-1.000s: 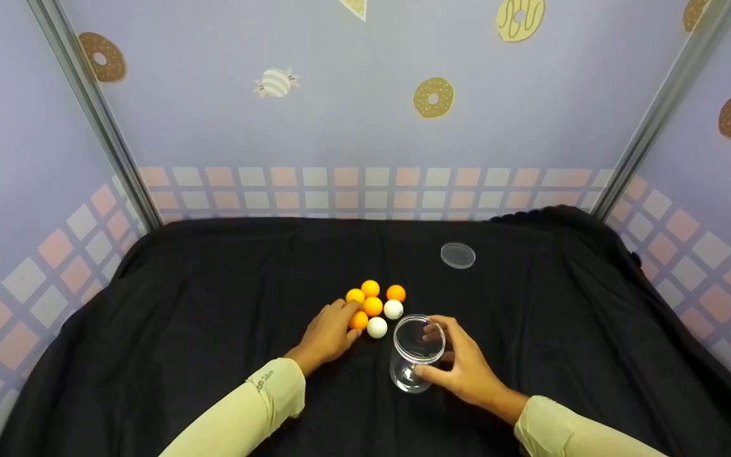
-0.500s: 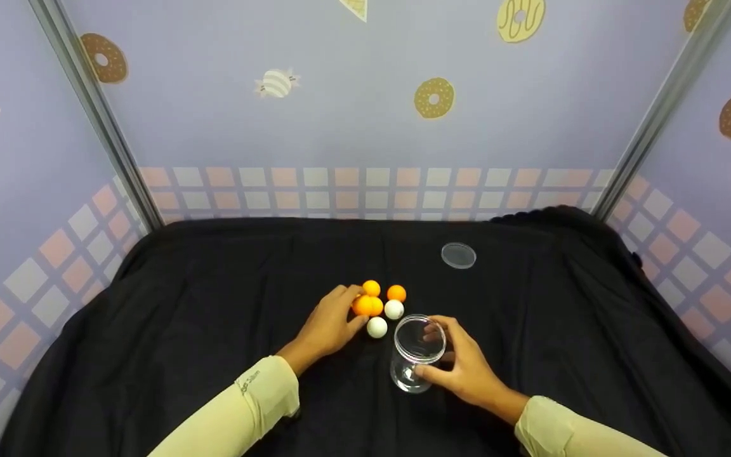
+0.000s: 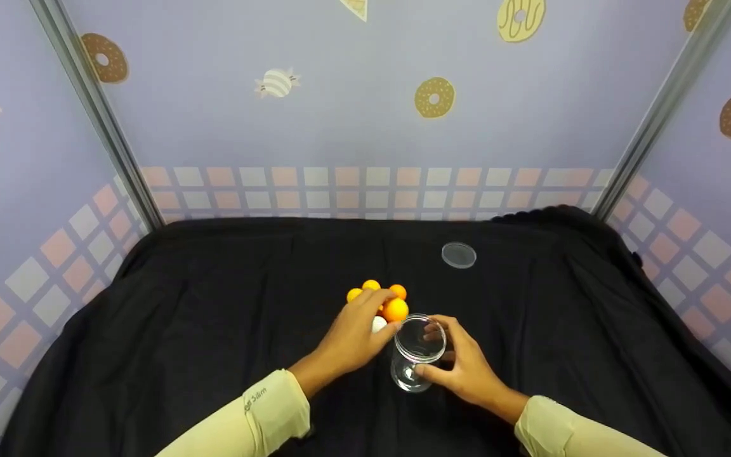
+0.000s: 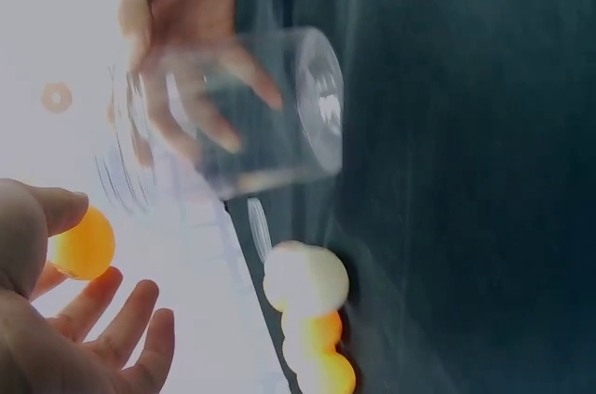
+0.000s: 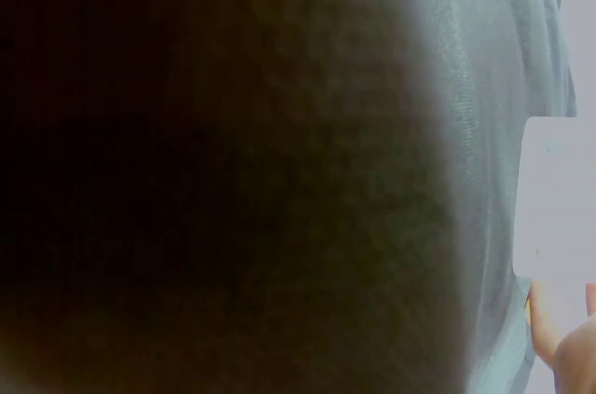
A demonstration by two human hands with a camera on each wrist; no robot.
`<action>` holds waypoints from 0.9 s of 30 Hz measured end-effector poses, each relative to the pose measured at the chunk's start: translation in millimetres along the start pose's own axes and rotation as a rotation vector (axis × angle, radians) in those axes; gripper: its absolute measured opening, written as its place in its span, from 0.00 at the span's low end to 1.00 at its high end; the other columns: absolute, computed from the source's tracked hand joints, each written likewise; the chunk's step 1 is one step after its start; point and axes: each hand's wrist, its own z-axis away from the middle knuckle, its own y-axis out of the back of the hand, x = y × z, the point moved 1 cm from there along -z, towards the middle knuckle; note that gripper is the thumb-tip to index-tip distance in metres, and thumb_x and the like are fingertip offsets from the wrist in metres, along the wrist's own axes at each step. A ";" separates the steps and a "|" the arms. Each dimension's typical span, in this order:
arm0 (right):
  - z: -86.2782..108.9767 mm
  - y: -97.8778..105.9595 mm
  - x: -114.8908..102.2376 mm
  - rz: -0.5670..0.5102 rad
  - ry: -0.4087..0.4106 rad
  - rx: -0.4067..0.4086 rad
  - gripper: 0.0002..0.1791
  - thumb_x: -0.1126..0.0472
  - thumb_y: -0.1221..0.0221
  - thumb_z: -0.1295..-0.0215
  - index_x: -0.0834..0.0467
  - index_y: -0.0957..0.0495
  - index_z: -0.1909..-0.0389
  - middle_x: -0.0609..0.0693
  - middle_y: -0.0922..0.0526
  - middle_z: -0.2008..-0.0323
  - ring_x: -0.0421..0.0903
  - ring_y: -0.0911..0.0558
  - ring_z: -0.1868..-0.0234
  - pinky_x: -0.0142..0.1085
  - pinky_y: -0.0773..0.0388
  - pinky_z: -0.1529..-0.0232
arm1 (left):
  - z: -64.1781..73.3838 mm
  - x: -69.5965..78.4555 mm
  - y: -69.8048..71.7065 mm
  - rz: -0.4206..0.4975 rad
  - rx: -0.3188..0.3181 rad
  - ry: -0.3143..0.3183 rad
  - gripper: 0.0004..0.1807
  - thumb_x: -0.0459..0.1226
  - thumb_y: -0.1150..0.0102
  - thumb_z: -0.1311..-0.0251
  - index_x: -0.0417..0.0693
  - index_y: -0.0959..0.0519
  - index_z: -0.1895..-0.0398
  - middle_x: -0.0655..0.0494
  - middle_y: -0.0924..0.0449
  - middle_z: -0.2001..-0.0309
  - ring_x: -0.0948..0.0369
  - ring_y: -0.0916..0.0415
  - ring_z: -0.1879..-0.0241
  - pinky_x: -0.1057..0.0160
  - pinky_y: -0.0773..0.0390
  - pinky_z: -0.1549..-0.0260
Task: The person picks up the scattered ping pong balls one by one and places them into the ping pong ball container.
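My left hand (image 3: pixel 356 333) pinches an orange ping-pong ball (image 3: pixel 396 310) between thumb and fingers, close beside the rim of a clear jar (image 3: pixel 411 371). The left wrist view shows that ball (image 4: pixel 91 245) held above the cloth, its other fingers spread. My right hand (image 3: pixel 467 369) grips the jar from the right; it stands upright with its mouth open, and no ball shows inside. More orange balls (image 3: pixel 371 285) lie behind the left hand, partly covered by it. A white ball (image 3: pixel 379 324) peeks out under that hand.
A clear round lid (image 3: pixel 459 255) lies farther back on the black cloth (image 3: pixel 213 304) that covers the table. Patterned walls (image 3: pixel 353 127) enclose the back and sides. Dark blur fills most of the right wrist view.
My left hand has picked one orange ball from the cluster's left side and carried it right, toward the jar's rim. The right hand and the jar have stayed in place.
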 end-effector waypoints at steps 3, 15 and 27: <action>0.2 0.2 0.8 -0.003 0.002 -0.003 0.45 0.52 0.22 0.50 0.48 0.33 0.32 0.55 0.21 0.44 0.51 0.18 0.46 0.36 0.13 0.57 | 1.4 9.1 -3.6 0.018 -0.014 -0.034 0.25 0.43 0.31 0.38 0.49 0.23 0.39 0.54 0.19 0.47 0.57 0.20 0.49 0.55 0.20 0.45; 0.9 -0.8 2.4 -0.018 0.025 -0.020 0.43 0.52 0.23 0.47 0.46 0.34 0.31 0.50 0.23 0.43 0.54 0.18 0.45 0.36 0.13 0.57 | 4.6 15.0 -18.9 0.039 -0.083 -0.074 0.22 0.43 0.32 0.36 0.51 0.22 0.40 0.57 0.21 0.48 0.59 0.21 0.51 0.60 0.21 0.45; -0.2 -0.8 2.1 -0.016 0.034 -0.021 0.43 0.52 0.23 0.47 0.46 0.34 0.31 0.52 0.24 0.42 0.61 0.19 0.45 0.35 0.14 0.56 | 3.4 14.5 -17.4 0.074 -0.115 -0.060 0.21 0.43 0.32 0.36 0.53 0.22 0.41 0.59 0.20 0.48 0.62 0.22 0.52 0.62 0.21 0.45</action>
